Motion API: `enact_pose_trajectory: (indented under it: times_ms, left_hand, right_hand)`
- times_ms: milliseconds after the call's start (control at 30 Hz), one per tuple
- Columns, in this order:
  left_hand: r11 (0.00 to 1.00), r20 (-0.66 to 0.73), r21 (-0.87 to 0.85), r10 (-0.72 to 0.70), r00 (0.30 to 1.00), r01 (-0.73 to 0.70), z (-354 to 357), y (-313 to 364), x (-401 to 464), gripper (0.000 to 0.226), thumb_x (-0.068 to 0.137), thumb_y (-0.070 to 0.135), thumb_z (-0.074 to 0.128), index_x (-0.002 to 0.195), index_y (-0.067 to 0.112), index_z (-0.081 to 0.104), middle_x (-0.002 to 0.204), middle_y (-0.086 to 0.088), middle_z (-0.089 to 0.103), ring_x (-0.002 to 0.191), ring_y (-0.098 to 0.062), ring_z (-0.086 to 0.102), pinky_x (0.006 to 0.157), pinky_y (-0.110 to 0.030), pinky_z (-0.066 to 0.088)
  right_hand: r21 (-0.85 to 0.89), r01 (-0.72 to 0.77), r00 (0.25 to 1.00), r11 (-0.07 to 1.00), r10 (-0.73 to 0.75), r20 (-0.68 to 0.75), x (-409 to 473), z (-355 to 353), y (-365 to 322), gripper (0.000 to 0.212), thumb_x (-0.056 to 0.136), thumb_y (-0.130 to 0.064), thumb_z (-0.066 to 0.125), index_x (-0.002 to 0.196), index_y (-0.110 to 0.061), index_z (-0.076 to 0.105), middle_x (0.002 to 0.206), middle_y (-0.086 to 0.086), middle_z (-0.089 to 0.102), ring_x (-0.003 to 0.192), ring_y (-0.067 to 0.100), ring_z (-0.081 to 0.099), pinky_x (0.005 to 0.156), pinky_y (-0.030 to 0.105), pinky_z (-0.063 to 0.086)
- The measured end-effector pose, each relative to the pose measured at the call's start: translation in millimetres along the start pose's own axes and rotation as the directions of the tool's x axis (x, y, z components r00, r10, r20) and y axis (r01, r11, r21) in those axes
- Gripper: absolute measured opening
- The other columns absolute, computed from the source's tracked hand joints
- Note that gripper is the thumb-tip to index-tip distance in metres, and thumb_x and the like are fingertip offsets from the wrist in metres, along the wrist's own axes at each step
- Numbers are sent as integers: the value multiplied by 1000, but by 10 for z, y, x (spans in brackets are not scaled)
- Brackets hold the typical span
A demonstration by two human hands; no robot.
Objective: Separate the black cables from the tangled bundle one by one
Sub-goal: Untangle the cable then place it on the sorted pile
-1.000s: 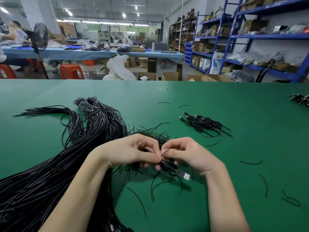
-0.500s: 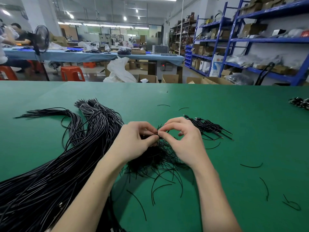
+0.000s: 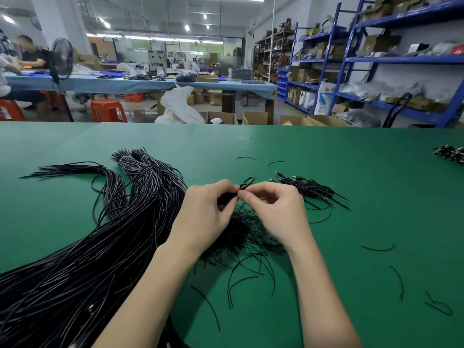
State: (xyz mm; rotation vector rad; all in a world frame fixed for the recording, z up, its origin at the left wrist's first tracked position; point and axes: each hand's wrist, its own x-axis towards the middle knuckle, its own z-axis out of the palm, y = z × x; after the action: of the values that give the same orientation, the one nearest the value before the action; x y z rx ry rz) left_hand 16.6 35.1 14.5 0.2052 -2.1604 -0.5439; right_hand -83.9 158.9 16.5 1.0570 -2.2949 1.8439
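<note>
A thick tangled bundle of long black cables (image 3: 82, 252) sweeps from the lower left across the green table (image 3: 351, 172) toward its middle. My left hand (image 3: 206, 214) and my right hand (image 3: 273, 212) meet fingertip to fingertip above a small dark tangle (image 3: 241, 237). Together they pinch one thin black cable (image 3: 247, 182), whose loop sticks up just beyond the fingertips. A small pile of separated cables with plugs (image 3: 311, 190) lies just right of my right hand.
Short black cable scraps (image 3: 378, 248) are scattered over the table's right and near side. Another dark cluster (image 3: 450, 154) sits at the far right edge. Beyond the table stand cardboard boxes, blue shelving (image 3: 351, 59) and a long work table with seated people.
Both hands have moved away from me, from the near tangle up toward the table's middle. The pinched cable now shows as a raised loop past the fingertips.
</note>
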Motion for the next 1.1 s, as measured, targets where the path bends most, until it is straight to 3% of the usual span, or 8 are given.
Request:
enact_pose_trajectory:
  times_ms: [167, 233, 333, 400, 533, 700, 1000, 1100]
  left_hand:
    - [999, -29, -31, -8, 1000, 7, 16, 14, 6, 10, 84, 14, 79, 94, 15, 78, 88, 8, 78, 77, -2, 69, 75, -13, 51]
    - [986, 9, -117, -118, 993, 118, 11, 24, 5, 11, 84, 16, 79, 95, 19, 78, 87, 13, 77, 80, 4, 69, 77, -7, 49]
    - [880, 219, -307, -307, 926, 364, -27, 21, 37, 13, 86, 27, 78, 98, 23, 80, 87, 14, 78, 84, 4, 71, 78, -11, 51]
    - [731, 356, -416, -416, 837, 541, -67, 11, 68, 16, 90, 33, 74, 99, 21, 81, 89, 6, 79, 85, -2, 72, 71, -11, 51]
    - [178, 558, -650, -547, 624, 738, -162, -8, 90, 25, 72, 14, 80, 94, 3, 78, 92, -16, 77, 76, -17, 73, 70, -19, 58]
    - [-119, 720, -605, -503, 478, 787, -189, 7, 95, 15, 64, 10, 78, 79, 8, 80, 81, -13, 76, 62, -12, 72, 56, -19, 58]
    - [-260, 817, -528, -415, 400, 808, -156, 23, 74, 20, 68, 6, 78, 87, -2, 77, 88, -21, 72, 70, -24, 74, 56, -27, 60]
    - [-201, 784, -538, -476, 398, 819, -116, 7, 73, 20, 65, 8, 79, 84, 1, 76, 83, -17, 74, 65, -17, 72, 57, -23, 60]
  right_hand:
    - [139, -46, 999, 989, 47, -7, -2, 23, -4, 12, 83, -22, 84, 73, -24, 78, 65, -7, 73, 59, 6, 68, 57, 25, 59]
    - [219, -50, 999, 974, 53, -10, -23, 76, 2, 14, 85, -13, 82, 74, -19, 76, 68, -2, 74, 67, 12, 73, 57, 25, 60]
    - [52, 101, 991, 994, -96, -88, -37, 97, 76, 14, 87, -12, 79, 76, -19, 74, 72, -10, 73, 74, 7, 71, 63, 15, 56]
    - [16, 187, 978, 982, -184, -94, -65, 89, 108, 12, 88, -12, 78, 79, -19, 74, 77, -11, 72, 79, 6, 71, 63, 11, 52]
    - [2, 337, 941, 942, -337, -30, -95, 101, 127, 10, 88, -11, 78, 83, -19, 75, 81, -13, 72, 82, 10, 72, 72, 18, 55]
    - [64, 373, 928, 926, -373, -10, -52, 45, 94, 9, 85, -8, 81, 82, -16, 77, 81, -13, 74, 78, 9, 74, 74, 15, 55]
    - [110, 350, 936, 930, -353, 12, -41, -72, 89, 13, 82, -7, 84, 82, -19, 79, 80, -11, 76, 77, 10, 74, 75, 18, 56]
    - [43, 301, 951, 953, -304, 56, -42, -78, 128, 14, 82, -12, 85, 79, -25, 78, 78, -15, 75, 77, 11, 74, 74, 22, 58]
